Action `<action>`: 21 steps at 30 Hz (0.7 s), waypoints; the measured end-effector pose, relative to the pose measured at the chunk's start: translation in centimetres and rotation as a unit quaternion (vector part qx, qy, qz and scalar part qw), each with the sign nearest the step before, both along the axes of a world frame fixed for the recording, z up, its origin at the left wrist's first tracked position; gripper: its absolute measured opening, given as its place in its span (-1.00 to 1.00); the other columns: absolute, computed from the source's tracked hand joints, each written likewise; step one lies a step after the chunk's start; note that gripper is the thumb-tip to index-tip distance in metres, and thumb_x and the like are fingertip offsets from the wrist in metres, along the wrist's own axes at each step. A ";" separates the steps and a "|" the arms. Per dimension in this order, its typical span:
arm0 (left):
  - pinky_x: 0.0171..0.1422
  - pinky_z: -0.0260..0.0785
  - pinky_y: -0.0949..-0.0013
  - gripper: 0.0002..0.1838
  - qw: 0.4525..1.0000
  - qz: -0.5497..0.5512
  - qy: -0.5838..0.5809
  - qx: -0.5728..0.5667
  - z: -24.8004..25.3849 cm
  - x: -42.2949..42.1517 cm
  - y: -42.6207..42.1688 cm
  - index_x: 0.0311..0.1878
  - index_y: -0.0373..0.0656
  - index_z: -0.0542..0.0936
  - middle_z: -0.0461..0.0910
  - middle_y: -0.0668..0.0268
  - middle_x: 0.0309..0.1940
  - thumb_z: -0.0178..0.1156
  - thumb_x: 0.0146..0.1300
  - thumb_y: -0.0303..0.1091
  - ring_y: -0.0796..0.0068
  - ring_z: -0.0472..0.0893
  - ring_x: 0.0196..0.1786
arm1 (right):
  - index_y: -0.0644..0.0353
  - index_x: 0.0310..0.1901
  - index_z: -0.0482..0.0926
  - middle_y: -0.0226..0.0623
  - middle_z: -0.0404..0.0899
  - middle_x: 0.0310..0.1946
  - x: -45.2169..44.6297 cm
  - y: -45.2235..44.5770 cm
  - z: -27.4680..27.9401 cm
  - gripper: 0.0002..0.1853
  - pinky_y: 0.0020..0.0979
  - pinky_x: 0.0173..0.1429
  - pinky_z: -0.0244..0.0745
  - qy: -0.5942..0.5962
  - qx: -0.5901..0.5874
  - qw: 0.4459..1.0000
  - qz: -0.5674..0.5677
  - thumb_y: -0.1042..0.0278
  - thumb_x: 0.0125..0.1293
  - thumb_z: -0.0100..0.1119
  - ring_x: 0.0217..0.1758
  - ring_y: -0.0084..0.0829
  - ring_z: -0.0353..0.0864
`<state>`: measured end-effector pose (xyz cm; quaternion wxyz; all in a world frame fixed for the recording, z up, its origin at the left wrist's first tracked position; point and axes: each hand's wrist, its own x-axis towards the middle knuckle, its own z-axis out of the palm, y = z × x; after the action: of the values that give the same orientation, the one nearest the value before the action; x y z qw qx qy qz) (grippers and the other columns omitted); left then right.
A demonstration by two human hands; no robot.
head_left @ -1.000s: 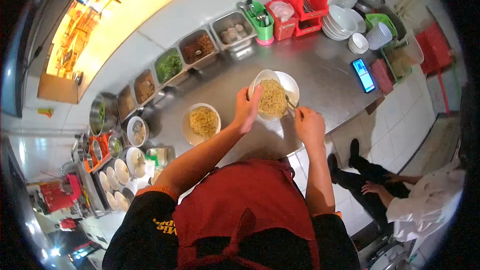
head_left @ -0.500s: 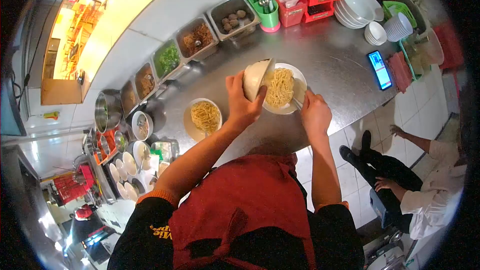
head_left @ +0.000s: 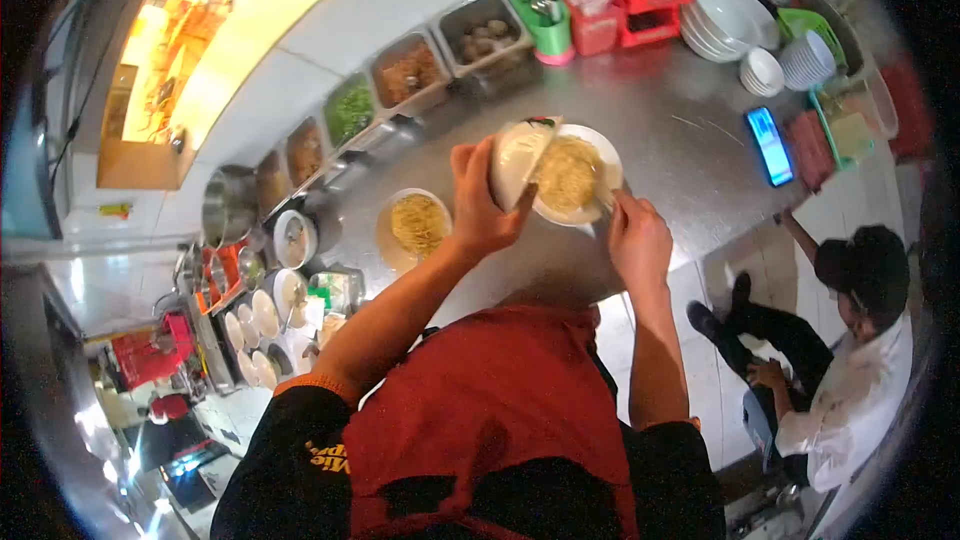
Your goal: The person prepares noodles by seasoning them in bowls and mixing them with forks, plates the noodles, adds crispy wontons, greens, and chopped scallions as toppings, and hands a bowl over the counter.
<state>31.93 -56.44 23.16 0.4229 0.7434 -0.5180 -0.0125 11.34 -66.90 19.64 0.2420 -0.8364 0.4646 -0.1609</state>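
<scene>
One tipped bowl (head_left: 516, 166) clasped in left hand (head_left: 484, 202), right hand (head_left: 640, 236) closed around a utensil (head_left: 605, 200), noodles (head_left: 567, 176) in white dish (head_left: 604, 147)

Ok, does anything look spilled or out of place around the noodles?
No spill stands out. The pale round bowl is steeply tipped, but the left hand holds it beside a round white bowl of yellow noodles. A dark-edged rectangular phone, screen lit blue, lies on the grey steel counter to the right: odd near open food.

1 steeply tilted cream bowl (head_left: 515, 168) overhangs 1 white dish (head_left: 607, 151) holding yellow noodles (head_left: 567, 176).
</scene>
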 end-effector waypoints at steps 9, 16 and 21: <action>0.20 0.35 0.23 -0.49 0.859 0.122 0.488 -0.092 1.5 1.6 12.6 0.17 -0.35 0.45 0.50 0.06 0.04 0.14 0.35 -0.12 0.28 0.50 0.10 | 0.19 0.03 0.63 -0.06 0.63 -0.21 0.3 1.0 0.6 -0.74 -0.17 -0.13 0.54 -0.037 0.018 0.999 0.033 0.41 0.39 0.05 -0.21 -0.02 0.64; 0.30 0.36 0.15 -0.33 0.944 0.323 -0.052 0.046 3.8 3.2 30.6 0.30 -0.29 0.36 0.50 0.09 0.17 0.03 0.40 0.12 0.17 0.51 0.21 | 0.36 -0.03 0.60 0.00 0.64 -0.14 1.2 2.4 0.4 -0.77 -0.26 -0.07 0.53 -0.171 0.044 0.982 0.072 0.44 0.42 0.03 -0.11 -0.13 0.67; 0.36 0.33 0.07 -0.32 0.749 0.339 0.462 -0.332 7.3 8.1 41.5 0.38 -0.13 0.30 0.41 0.20 0.29 -0.05 0.40 0.17 0.15 0.41 0.33 | 0.38 -0.08 0.57 -0.34 0.57 -0.31 4.1 6.6 0.1 -0.83 -0.54 -0.15 0.40 -0.345 0.193 0.918 0.035 0.48 0.43 0.06 -0.24 -0.61 0.49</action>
<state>40.00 -14.94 30.43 0.8070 0.5867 0.0553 -0.0374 15.44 -60.33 19.70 0.5497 -0.6820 0.3447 -0.3375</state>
